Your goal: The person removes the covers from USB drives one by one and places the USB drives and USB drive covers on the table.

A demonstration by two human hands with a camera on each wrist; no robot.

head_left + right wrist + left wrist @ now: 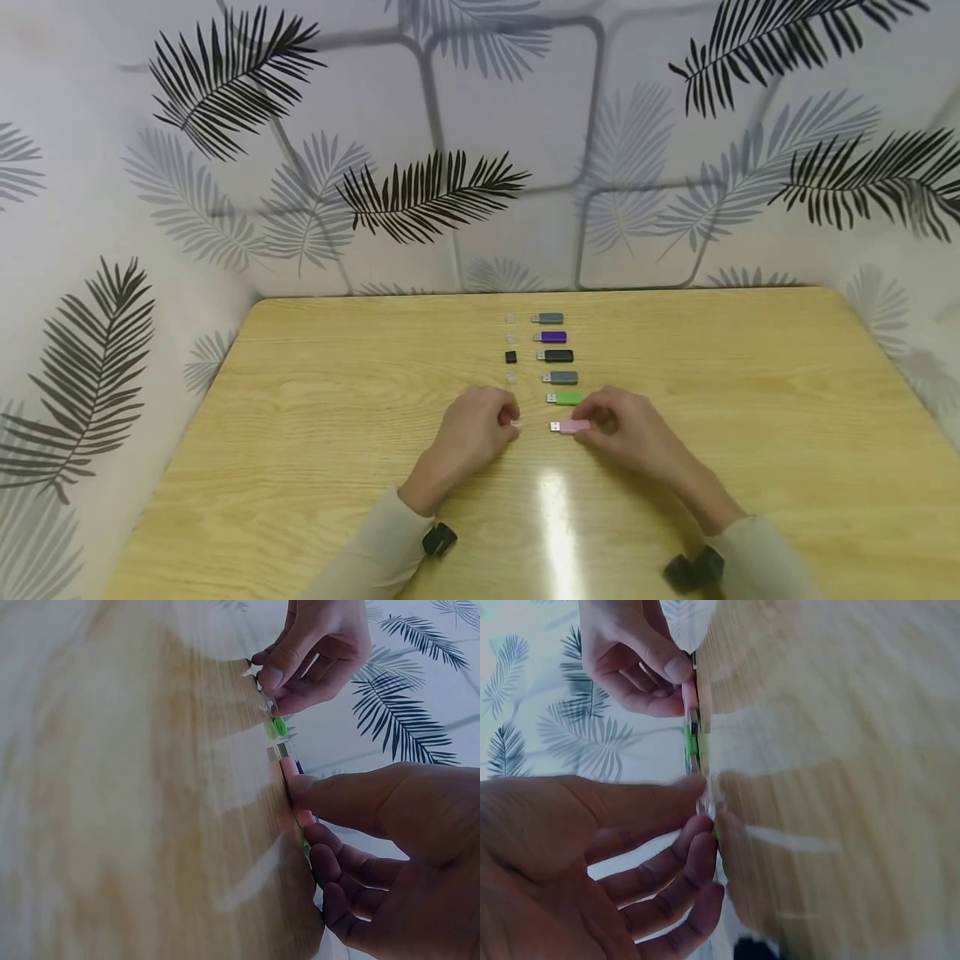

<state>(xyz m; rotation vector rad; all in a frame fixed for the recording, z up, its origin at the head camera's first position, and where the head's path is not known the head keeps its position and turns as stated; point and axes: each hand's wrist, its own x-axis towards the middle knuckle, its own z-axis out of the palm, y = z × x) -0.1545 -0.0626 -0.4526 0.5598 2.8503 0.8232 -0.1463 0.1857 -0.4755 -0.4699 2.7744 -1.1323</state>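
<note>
My left hand (474,423) pinches a small clear USB cap (517,425) between thumb and fingertips, close to the tabletop. Across a short gap, my right hand (632,431) pinches the back end of a pink USB stick (570,427), its metal plug pointing left towards the cap. The right wrist view shows the thumb and forefinger on the sides of the pink stick (290,774), low over the wood. Just beyond it lies a green USB stick (566,399), partly covered by the right fingers. Any cap beside the green stick is hidden behind the left hand.
Further back, a column holds a grey stick (564,377), a black stick (558,356), a purple stick (553,337) and another grey stick (551,318). Left of them sit a black cap (511,357) and several clear caps. The wooden table (337,358) meets a leaf-patterned wall.
</note>
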